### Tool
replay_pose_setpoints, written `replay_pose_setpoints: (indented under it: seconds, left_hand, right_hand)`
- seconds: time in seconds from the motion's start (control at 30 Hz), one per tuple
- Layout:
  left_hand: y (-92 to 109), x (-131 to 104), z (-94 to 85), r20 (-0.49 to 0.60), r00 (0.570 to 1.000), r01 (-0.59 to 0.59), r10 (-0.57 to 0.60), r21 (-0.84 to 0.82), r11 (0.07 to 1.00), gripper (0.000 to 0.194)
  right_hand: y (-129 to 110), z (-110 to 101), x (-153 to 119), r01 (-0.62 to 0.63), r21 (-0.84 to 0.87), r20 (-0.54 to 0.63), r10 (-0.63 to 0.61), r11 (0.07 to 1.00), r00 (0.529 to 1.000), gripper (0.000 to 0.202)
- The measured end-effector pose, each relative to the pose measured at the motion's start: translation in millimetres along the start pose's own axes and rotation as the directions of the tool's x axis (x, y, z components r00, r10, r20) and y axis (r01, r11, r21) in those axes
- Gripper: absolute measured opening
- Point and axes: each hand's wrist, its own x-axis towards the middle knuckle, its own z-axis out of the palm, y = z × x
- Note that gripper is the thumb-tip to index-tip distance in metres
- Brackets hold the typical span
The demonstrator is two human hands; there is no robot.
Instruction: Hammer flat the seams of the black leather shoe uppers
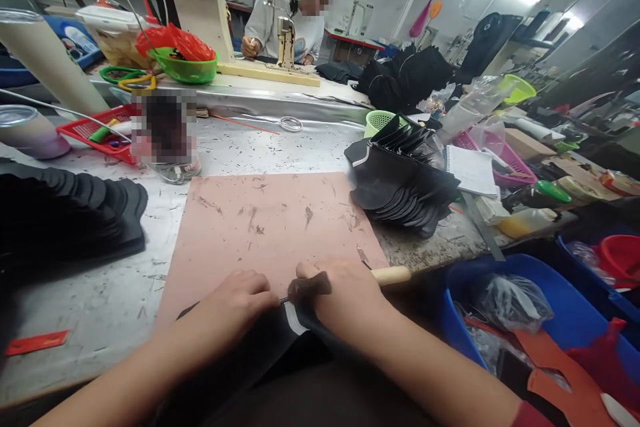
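The right hand (345, 293) clamps a dark-headed, pale-wooden-handled hammer (393, 275) beside thin black sheet material (245, 353). The left hand (240, 297) bunches its fingers, grip unclear; moving the hammer needs finger clearance.

The hands (345, 295) hold black material (240, 353) and a wooden-handled tool (393, 275).

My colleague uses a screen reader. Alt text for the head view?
Left hand and right hand work at black material by a pink mat, the right gripping a wooden-handled tool. Beyond, a person is behind a sewing machine.
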Motion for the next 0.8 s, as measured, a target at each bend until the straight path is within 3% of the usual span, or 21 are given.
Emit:
replay_pose_setpoints:
  seconds: [0.17, 0.43, 0.53, 0.8]
  left_hand:
    - [-6, -6, 0.6, -0.019, 0.998, -0.052, 0.053, 0.007, 0.999, 0.03]
    - [-11, -15, -7.7, 0.02, 0.999, -0.028, 0.028, 0.011, 1.0, 0.03]
    - [-13, -18, -10.3, 0.036, 0.999, 0.009, -0.008, -0.008, 1.0, 0.032]
    - [-20, -32, -12.2, -0.007, 1.0, -0.005, 0.005, 0.015, 1.0, 0.031]
  right_hand:
    - [-2, 3, 3, 0.029, -0.009, 0.018, -0.029, 1.0, 0.999, 0.016]
    - [-13, 5, 7, 0.066, -0.006, 0.059, -0.065, 0.998, 0.996, 0.013]
    - [-20, 5, 9, 0.075, -0.04, 0.018, -0.074, 0.996, 0.997, 0.015]
    - [-35, 2, 14, 0.105, -0.102, 0.067, -0.098, 0.989, 0.993, 0.019]
